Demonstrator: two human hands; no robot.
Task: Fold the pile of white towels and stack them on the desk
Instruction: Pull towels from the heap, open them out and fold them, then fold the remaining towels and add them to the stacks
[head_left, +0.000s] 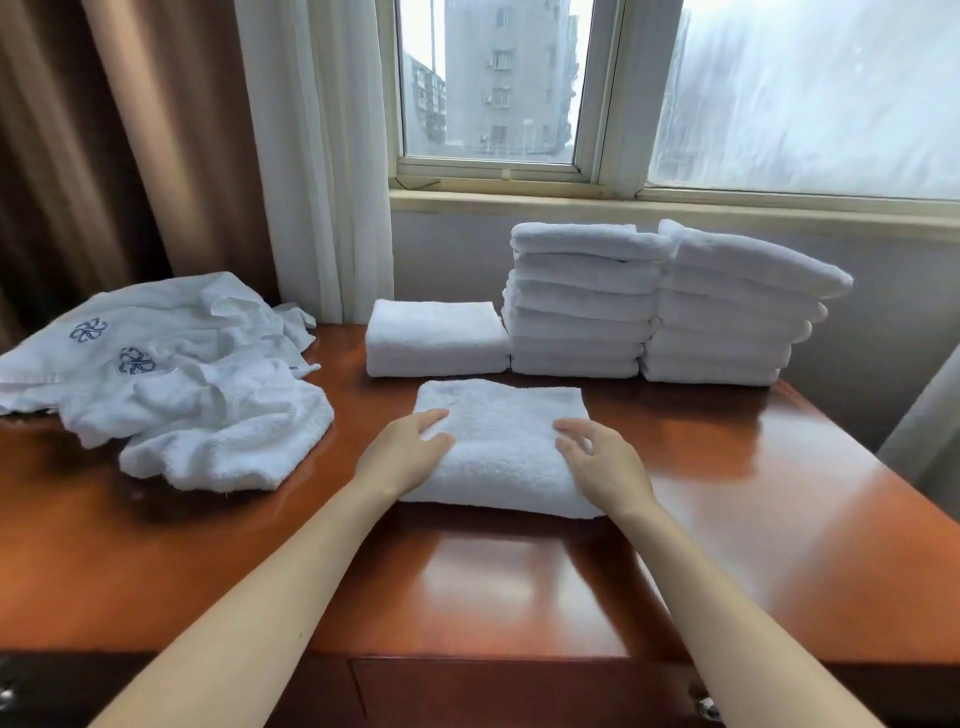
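A folded white towel (501, 441) lies flat in the middle of the wooden desk (753, 493). My left hand (408, 449) rests on its left side with relaxed fingers. My right hand (600, 460) rests on its right side, fingers spread. Behind it a short stack of folded towels (436, 338) stands beside two tall stacks, one in the middle (582, 301) and one on the right (732, 312). A loose pile of unfolded white towels (171, 379), some with blue emblems, covers the desk's left part.
The stacks stand against the wall under a window (498, 104). White and brown curtains (171, 130) hang at the back left. A drawer front (519, 691) shows below the desk's near edge. Bare wood lies in front and to the right.
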